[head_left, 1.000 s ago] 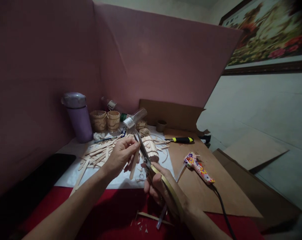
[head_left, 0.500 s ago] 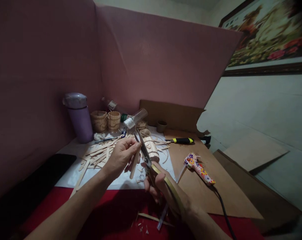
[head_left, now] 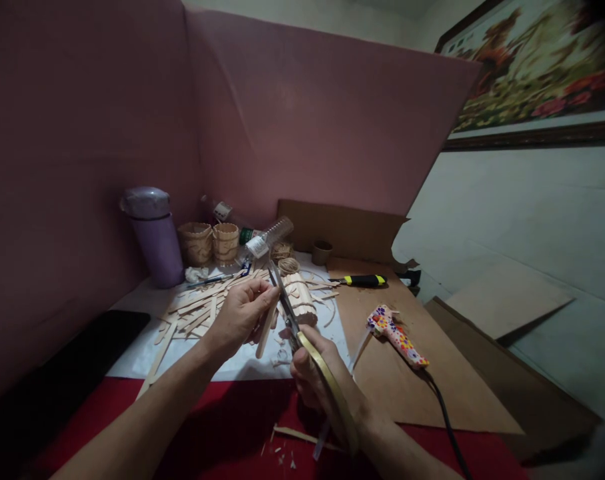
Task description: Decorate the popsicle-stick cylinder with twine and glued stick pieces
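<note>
My left hand is closed on a wooden craft stick, pinching it so that its rounded lower end points down. In my right hand is a pair of scissors with gold-coloured handles. The blades point up and away, right beside the fingertips of my left hand, at the stick's upper part. Whether the blades touch the stick I cannot tell. Just behind the scissors a small barrel-like piece made of craft sticks lies on its side. A pile of loose craft sticks spreads behind my left hand.
A purple bottle and two wooden cups stand at back left, near a clear plastic bottle and twine. On the cardboard at right lie a yellow-black utility knife and a flowered glue gun with its cord.
The scissors have closed: their handles came together as my right hand squeezed, and the blades are nearer each other. My left hand still holds the craft stick in nearly the same place.
</note>
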`<state>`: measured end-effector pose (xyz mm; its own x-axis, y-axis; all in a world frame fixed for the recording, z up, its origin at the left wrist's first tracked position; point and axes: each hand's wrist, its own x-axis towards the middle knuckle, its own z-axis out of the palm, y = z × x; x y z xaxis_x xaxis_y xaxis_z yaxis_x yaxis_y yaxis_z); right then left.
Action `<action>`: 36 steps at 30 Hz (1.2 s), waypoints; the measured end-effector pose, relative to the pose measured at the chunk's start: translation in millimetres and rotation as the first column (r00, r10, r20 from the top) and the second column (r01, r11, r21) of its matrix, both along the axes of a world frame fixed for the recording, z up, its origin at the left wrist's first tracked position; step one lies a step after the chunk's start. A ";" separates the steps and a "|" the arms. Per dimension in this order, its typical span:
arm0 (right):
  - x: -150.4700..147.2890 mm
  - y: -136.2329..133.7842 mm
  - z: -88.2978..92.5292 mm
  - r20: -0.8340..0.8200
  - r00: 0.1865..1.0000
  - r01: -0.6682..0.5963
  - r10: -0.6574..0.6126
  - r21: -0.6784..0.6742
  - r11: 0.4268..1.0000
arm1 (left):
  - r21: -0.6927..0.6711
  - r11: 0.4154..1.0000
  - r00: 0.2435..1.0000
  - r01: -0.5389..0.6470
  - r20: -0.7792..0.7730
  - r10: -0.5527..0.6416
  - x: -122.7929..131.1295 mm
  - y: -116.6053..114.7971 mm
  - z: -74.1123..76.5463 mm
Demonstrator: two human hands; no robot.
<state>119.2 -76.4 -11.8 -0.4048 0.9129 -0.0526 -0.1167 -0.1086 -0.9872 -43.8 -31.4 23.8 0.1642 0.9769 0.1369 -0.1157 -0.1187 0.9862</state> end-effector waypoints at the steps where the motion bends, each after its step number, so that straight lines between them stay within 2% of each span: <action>1: -0.7 -1.2 2.1 0.003 1.000 0.001 -0.001 -0.013 1.000 | 0.000 1.000 1.000 -0.003 -0.001 0.003 0.1 -0.3 0.4; 7: -3.4 -6.1 12.6 0.052 0.998 0.049 -0.045 -0.077 0.996 | 0.004 0.999 0.999 -0.040 -0.035 0.040 -0.9 0.4 -0.1; 17: -4.3 -2.3 5.1 0.088 0.994 0.055 -0.062 0.077 0.996 | 0.009 0.999 0.998 -0.054 -0.025 0.054 -1.1 -0.5 1.4; 30: -9.1 -2.3 4.1 0.124 0.985 0.107 -0.121 0.116 0.988 | -0.018 0.998 0.998 -0.056 -0.001 0.056 -3.3 0.1 2.5; 33: -7.5 -4.2 7.3 0.079 0.992 0.093 -0.099 0.072 0.993 | 0.014 0.997 0.995 -0.077 0.071 0.076 -6.2 3.2 3.1; 36: -5.3 -4.1 10.6 0.023 0.997 0.068 -0.068 0.006 0.998 | 0.028 0.993 0.968 -0.118 0.225 0.109 -8.3 6.9 2.7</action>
<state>113.9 -80.4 -1.1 -0.3407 0.9385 -0.0560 -0.1008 -0.0957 -0.9903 -52.1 -24.4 26.5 0.0139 0.9802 0.1975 -0.3150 -0.1831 0.9312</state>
